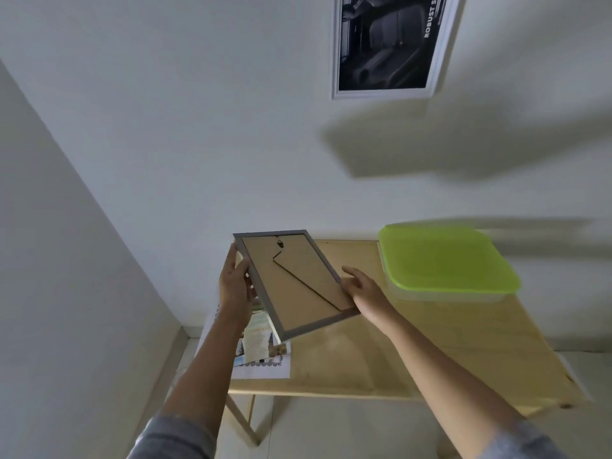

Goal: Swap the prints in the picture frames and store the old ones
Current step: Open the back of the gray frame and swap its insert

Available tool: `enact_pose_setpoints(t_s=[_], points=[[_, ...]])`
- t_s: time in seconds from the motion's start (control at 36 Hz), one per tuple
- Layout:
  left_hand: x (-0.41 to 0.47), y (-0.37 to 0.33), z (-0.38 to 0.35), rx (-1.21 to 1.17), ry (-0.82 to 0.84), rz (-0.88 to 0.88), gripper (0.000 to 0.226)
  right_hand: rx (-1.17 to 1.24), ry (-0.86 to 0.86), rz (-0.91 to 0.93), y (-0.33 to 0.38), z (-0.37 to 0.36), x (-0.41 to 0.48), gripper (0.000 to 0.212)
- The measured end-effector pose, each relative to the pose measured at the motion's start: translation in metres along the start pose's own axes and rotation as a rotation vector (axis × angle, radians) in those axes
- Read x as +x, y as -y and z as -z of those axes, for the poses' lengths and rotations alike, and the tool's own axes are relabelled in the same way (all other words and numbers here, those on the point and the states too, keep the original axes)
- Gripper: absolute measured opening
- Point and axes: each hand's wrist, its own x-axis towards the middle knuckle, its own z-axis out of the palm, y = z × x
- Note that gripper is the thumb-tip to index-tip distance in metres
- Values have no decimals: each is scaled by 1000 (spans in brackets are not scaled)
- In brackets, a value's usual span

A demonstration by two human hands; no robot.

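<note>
White walls [165,144] meet in a corner at the left, and a white-framed dark poster [390,44] hangs high on the far one. Below stands a light wooden table [447,342] on slanted legs. A clear storage box with a lime-green lid [443,260] sits at its far right; printed sheets [261,346] lie at its left end. Above them, a grey picture frame [294,283] is held tilted, back facing up, the left hand [233,286] gripping one long edge and the right hand [361,286] holding the opposite edge.
</note>
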Motion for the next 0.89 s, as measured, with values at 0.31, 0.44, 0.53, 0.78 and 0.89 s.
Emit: enact_pose_setpoints(t_s=[0.31,0.44,0.53,0.78,0.89], points=[[-15,47,-2,239,192,171,43,278,-165,-160,-56,0,-24,31],[-25,87,-15,287,213,258,50,241,-253,-165,-90,4,-45,30],[-30,113,-19,265,191,316,52,234,-314,-193,-113,7,-51,30],[-35,157,-32,305,219,313,50,177,-360,-273,-150,10,-52,32],[-29,165,-34,413,271,231,56,21,-302,-295,-156,14,-51,34]])
